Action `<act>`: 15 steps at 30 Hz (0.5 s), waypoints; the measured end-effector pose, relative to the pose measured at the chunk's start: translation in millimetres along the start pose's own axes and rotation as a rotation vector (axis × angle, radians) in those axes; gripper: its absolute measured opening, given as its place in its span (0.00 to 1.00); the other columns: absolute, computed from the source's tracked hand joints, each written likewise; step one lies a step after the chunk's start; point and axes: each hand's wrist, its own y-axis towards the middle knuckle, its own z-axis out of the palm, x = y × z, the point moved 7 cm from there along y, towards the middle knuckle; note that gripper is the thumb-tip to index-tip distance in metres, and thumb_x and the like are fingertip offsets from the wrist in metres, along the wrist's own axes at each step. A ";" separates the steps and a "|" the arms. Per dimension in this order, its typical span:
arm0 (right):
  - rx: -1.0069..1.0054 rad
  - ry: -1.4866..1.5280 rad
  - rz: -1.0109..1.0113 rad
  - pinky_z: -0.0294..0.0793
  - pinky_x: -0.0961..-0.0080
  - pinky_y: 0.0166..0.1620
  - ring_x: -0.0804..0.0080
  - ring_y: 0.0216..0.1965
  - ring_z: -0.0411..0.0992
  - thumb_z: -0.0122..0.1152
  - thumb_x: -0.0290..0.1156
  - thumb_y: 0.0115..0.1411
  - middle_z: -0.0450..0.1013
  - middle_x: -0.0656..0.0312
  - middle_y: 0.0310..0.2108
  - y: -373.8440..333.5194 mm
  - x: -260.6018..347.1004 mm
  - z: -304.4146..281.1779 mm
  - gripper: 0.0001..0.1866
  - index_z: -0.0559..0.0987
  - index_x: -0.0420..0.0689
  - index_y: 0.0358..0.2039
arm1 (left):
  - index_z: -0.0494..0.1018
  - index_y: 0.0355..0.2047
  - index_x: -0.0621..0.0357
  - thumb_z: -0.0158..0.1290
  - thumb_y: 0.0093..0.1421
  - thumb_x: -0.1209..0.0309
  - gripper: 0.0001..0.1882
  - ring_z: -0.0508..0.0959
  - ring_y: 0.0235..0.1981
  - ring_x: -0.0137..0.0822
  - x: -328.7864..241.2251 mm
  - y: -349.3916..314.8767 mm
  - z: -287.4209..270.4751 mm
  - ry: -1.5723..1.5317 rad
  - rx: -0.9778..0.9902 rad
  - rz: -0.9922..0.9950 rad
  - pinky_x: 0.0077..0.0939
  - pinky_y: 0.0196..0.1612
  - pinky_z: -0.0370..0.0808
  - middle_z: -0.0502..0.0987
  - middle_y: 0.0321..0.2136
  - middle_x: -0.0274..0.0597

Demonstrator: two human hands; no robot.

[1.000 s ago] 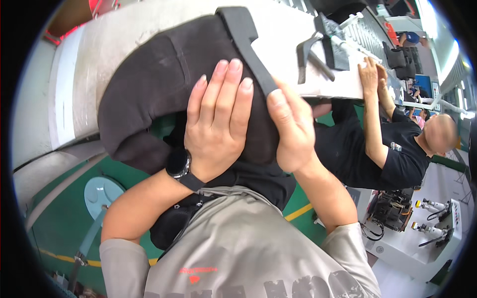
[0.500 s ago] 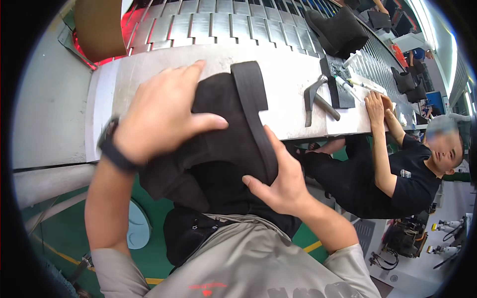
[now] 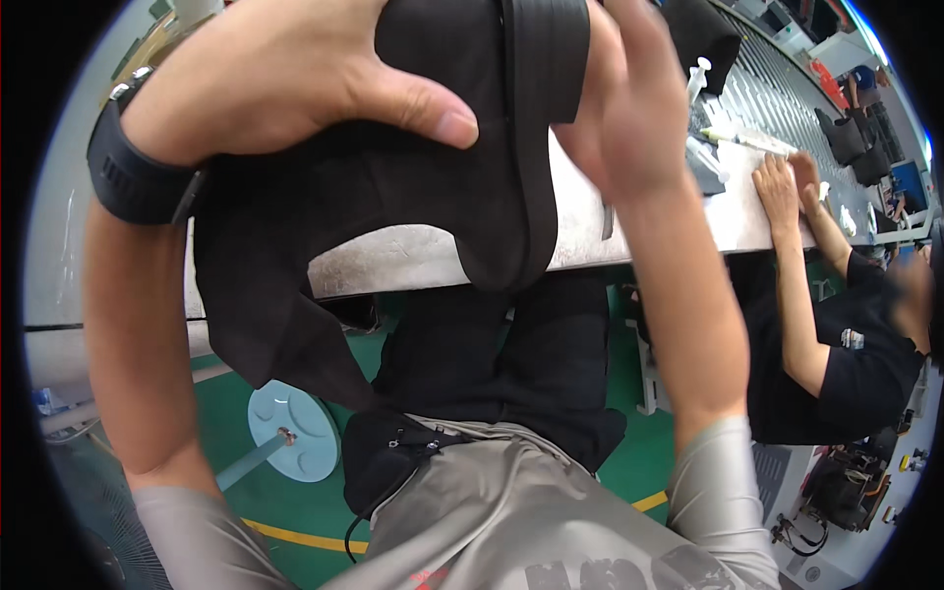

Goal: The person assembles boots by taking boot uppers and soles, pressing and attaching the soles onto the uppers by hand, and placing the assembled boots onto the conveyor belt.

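Note:
A black ankle boot point(image 3: 433, 187) is raised close in front of me, lying on its side. Its sole and heel face right, and its shaft hangs down to the lower left. My left hand point(image 3: 285, 88) grips it from the left, thumb pressed against the dark upper and the other fingers mostly hidden. Beside the heel, at the right, is my right hand point(image 3: 629, 108), slightly blurred. Its fingers stretch upward and are partly cut off by the top edge; whether they touch the heel I cannot tell.
Behind the boot runs a pale workbench point(image 3: 580, 231). Another dark boot point(image 3: 703, 39) and a white syringe point(image 3: 697, 77) are at the upper right. A person in a dark shirt point(image 3: 836, 364) sits at the right, hands on the bench. A light-blue round base point(image 3: 295, 447) stands on the green floor.
The boot has come up closer to me, held by my left hand. My right hand has left the toe end of the sole and moved up beside the heel.

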 end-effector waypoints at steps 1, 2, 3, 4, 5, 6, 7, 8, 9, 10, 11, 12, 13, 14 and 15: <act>-0.048 0.070 0.114 0.78 0.78 0.50 0.74 0.47 0.81 0.58 0.41 0.76 0.83 0.58 0.47 9.9 4.1 7.3 0.21 0.82 0.38 0.57 | 0.78 0.43 0.79 0.72 0.49 0.31 0.52 0.83 0.47 0.57 -4.9 9.0 4.8 0.068 -0.103 0.018 0.43 0.51 0.80 0.81 0.40 0.67; -0.121 0.103 0.215 0.80 0.77 0.47 0.72 0.42 0.82 0.66 0.40 0.72 0.83 0.58 0.41 12.3 11.3 3.8 0.18 0.85 0.36 0.50 | 0.79 0.37 0.77 0.74 0.48 0.32 0.49 0.85 0.41 0.54 -16.2 21.7 7.8 0.110 -0.223 0.077 0.41 0.44 0.81 0.82 0.33 0.63; -0.149 0.058 0.113 0.78 0.77 0.49 0.73 0.43 0.80 0.64 0.42 0.74 0.82 0.60 0.42 18.9 5.4 -1.7 0.19 0.84 0.37 0.49 | 0.80 0.38 0.78 0.76 0.48 0.36 0.47 0.85 0.40 0.51 -22.8 17.4 3.0 0.115 -0.181 0.046 0.40 0.43 0.81 0.83 0.33 0.62; -0.177 0.013 0.011 0.76 0.78 0.50 0.74 0.45 0.79 0.61 0.45 0.76 0.81 0.63 0.43 22.4 -1.1 -9.2 0.19 0.83 0.39 0.49 | 0.80 0.38 0.78 0.76 0.48 0.36 0.47 0.85 0.40 0.51 -25.4 16.4 2.4 0.126 -0.170 0.036 0.40 0.43 0.81 0.83 0.33 0.62; -0.259 0.009 -0.016 0.76 0.77 0.50 0.75 0.43 0.78 0.60 0.42 0.76 0.82 0.63 0.43 18.9 -5.4 -16.8 0.18 0.83 0.38 0.51 | 0.80 0.38 0.77 0.77 0.48 0.38 0.45 0.85 0.38 0.50 -26.0 17.9 2.8 0.109 -0.186 0.058 0.39 0.42 0.81 0.84 0.33 0.61; -0.322 0.055 -0.114 0.77 0.75 0.50 0.73 0.42 0.79 0.58 0.40 0.77 0.82 0.62 0.42 16.9 -7.8 -21.0 0.17 0.83 0.38 0.50 | 0.80 0.38 0.76 0.78 0.49 0.40 0.43 0.85 0.36 0.48 -26.0 18.8 2.6 0.092 -0.203 0.079 0.38 0.41 0.81 0.84 0.32 0.60; -0.340 0.142 -0.137 0.78 0.75 0.50 0.72 0.41 0.79 0.57 0.39 0.77 0.82 0.61 0.41 9.6 -9.4 -24.3 0.16 0.83 0.38 0.49 | 0.80 0.38 0.76 0.78 0.49 0.40 0.43 0.85 0.36 0.48 -23.8 19.7 2.7 0.096 -0.198 0.070 0.38 0.41 0.81 0.84 0.32 0.60; -0.367 0.219 -0.163 0.78 0.74 0.49 0.71 0.40 0.79 0.56 0.38 0.77 0.82 0.61 0.40 0.1 -5.3 -22.4 0.16 0.83 0.38 0.48 | 0.81 0.38 0.75 0.78 0.49 0.41 0.42 0.86 0.36 0.47 -25.2 21.9 3.7 0.066 -0.178 0.109 0.38 0.40 0.81 0.85 0.32 0.58; -0.371 0.220 -0.162 0.78 0.74 0.49 0.71 0.40 0.79 0.56 0.38 0.77 0.82 0.61 0.40 -0.8 -4.9 -23.6 0.16 0.83 0.38 0.48 | 0.81 0.39 0.74 0.78 0.49 0.43 0.40 0.86 0.35 0.46 -26.6 23.8 3.5 0.036 -0.159 0.148 0.37 0.40 0.81 0.85 0.32 0.57; -0.398 0.254 -0.188 0.79 0.74 0.49 0.70 0.40 0.80 0.55 0.38 0.76 0.82 0.60 0.40 -2.4 -3.5 -26.6 0.16 0.83 0.38 0.48 | 0.82 0.39 0.73 0.79 0.49 0.44 0.38 0.86 0.34 0.45 -28.8 25.5 2.3 0.007 -0.141 0.186 0.37 0.40 0.81 0.86 0.32 0.56; -0.427 0.284 -0.215 0.79 0.73 0.49 0.70 0.39 0.80 0.54 0.37 0.76 0.83 0.60 0.39 -5.4 -1.5 -29.8 0.16 0.83 0.38 0.47 | 0.82 0.39 0.73 0.79 0.49 0.44 0.38 0.86 0.34 0.45 -39.9 31.5 -3.7 0.006 -0.139 0.191 0.37 0.40 0.81 0.86 0.32 0.56; -0.430 0.286 -0.217 0.79 0.73 0.49 0.70 0.39 0.80 0.54 0.37 0.76 0.83 0.60 0.39 -7.1 -2.3 -32.4 0.16 0.83 0.38 0.47 | 0.82 0.39 0.73 0.79 0.49 0.44 0.39 0.86 0.34 0.45 -41.9 43.2 -5.0 -0.057 -0.030 -0.058 0.37 0.40 0.82 0.86 0.32 0.56; -0.451 0.268 -0.213 0.79 0.73 0.48 0.69 0.39 0.80 0.54 0.38 0.76 0.83 0.60 0.38 -10.0 -4.4 -36.6 0.16 0.83 0.38 0.47 | 0.81 0.38 0.73 0.79 0.49 0.44 0.39 0.86 0.35 0.45 -36.3 45.8 -0.6 -0.120 0.079 -0.306 0.37 0.40 0.82 0.86 0.32 0.56; -0.464 0.260 -0.210 0.79 0.73 0.48 0.69 0.39 0.80 0.54 0.38 0.76 0.83 0.60 0.37 -10.8 -4.2 -37.2 0.16 0.83 0.38 0.47 | 0.81 0.38 0.73 0.79 0.49 0.44 0.39 0.86 0.35 0.45 -30.4 40.8 2.2 -0.110 0.075 -0.312 0.37 0.40 0.82 0.86 0.32 0.56; -0.486 0.256 -0.227 0.79 0.73 0.47 0.69 0.38 0.80 0.54 0.39 0.75 0.82 0.61 0.36 -13.0 -2.0 -32.5 0.16 0.83 0.39 0.46 | 0.81 0.38 0.73 0.78 0.49 0.43 0.40 0.86 0.35 0.45 -33.3 34.9 2.0 -0.032 -0.040 -0.099 0.37 0.40 0.82 0.86 0.32 0.56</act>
